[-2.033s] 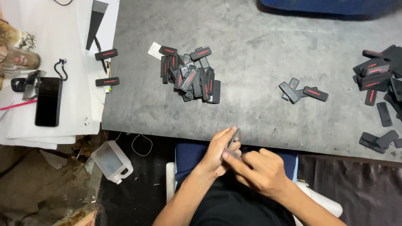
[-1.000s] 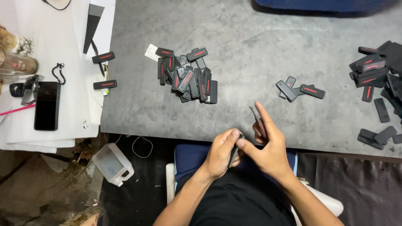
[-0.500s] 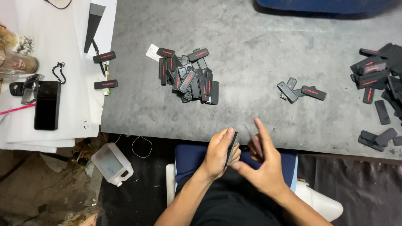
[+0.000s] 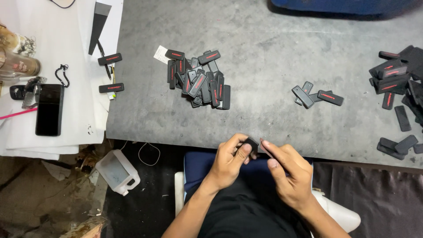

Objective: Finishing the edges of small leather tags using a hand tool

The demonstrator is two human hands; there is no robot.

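Observation:
My left hand [image 4: 231,159] grips a small black rectangular piece [image 4: 251,144] at the near edge of the grey table [image 4: 264,53]. My right hand [image 4: 288,172] is right beside it, thumb and fingertips touching the piece's right end. A heap of black rectangular tags with red markings [image 4: 199,79] lies on the table ahead of my left hand. A small group of three such tags [image 4: 315,95] lies ahead of my right hand.
More black pieces [image 4: 398,79] are piled at the table's right edge. On white paper [image 4: 79,110] at left lie two tags [image 4: 111,73], a black phone [image 4: 49,109], a pen and a glass jar [image 4: 17,66]. A plastic jug [image 4: 118,171] stands on the floor.
My right hand's fingers, spread upward a second ago, have closed down onto the piece in my left hand. Both hands stay at the table's near edge.

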